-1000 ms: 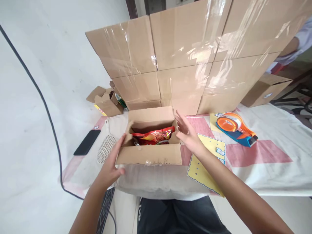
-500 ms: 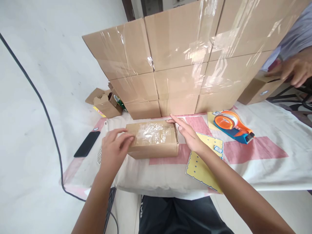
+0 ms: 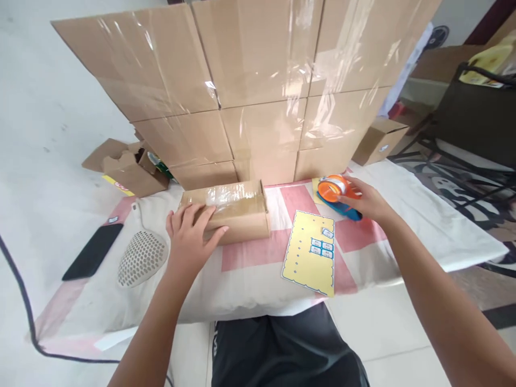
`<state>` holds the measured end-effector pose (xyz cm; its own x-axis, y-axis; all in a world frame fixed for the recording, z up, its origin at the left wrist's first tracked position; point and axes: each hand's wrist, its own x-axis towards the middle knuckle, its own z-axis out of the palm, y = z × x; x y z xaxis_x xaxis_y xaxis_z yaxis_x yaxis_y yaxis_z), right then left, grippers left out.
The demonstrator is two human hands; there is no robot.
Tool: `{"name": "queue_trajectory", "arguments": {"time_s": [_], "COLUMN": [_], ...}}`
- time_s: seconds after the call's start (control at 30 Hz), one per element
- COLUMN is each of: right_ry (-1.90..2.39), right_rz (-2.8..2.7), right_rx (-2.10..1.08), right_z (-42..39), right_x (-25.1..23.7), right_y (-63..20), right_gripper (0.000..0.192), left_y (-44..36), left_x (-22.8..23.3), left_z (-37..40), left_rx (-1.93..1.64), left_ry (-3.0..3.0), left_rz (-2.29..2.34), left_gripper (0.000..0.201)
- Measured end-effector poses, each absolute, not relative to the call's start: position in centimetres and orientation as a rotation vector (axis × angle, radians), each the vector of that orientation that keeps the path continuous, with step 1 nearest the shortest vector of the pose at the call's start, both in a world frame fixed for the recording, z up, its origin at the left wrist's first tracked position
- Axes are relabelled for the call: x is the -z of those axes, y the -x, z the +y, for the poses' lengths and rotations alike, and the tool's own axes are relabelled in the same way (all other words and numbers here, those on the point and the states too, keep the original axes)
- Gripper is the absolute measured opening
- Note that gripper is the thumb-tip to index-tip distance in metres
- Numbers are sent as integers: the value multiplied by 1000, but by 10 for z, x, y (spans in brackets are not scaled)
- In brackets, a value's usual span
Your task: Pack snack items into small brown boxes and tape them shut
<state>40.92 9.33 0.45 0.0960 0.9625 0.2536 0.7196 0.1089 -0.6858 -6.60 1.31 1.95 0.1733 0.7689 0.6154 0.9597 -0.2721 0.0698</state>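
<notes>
The right hand [image 3: 366, 201] has moved from the cardboard box [image 3: 242, 215] to the tape dispenser [image 3: 327, 190], right of centre, gripping it; the left hand [image 3: 191, 235] rests spread on the closed box, centre-left, contents hidden. An open carton [image 3: 135, 177] stands at left.

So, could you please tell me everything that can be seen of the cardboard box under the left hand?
The cardboard box is plain brown and oblong, its upper face closed, with clear, glossy tape on it. It sits on the red-and-white tablecloth, long side facing the camera, in front of the taped cardboard panel; whether they touch is unclear. The left hand rests on its left part, fingers on top, thumb against the front. Its underside and contents are hidden.
</notes>
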Motion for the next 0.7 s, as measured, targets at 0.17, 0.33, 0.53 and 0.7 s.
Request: {"name": "queue_trajectory", "arguments": {"time_s": [0.17,0.33,0.53,0.7], "right_ry": [1494,1139,891,828], "right_rz": [-1463,-1441,-1594,-1850], "right_rx": [-957,-933,-622,-350], "right_z": [95,91,95,98], "right_x": [3,-11,-26,-17], "right_y": [-379,-335,-279,-258], "right_gripper": [56,53,48,46], "left_y": [61,46,-33,-84], "left_x": [-22,-19,-8,-12], "left_z": [34,23,5,27], "left_rx": [877,874,1448,1824], "left_ry": [2178,1982,2266,2766], "left_rz": [-1702,-1824,-1580,-2141], "left_gripper": [41,53,27,30]}}
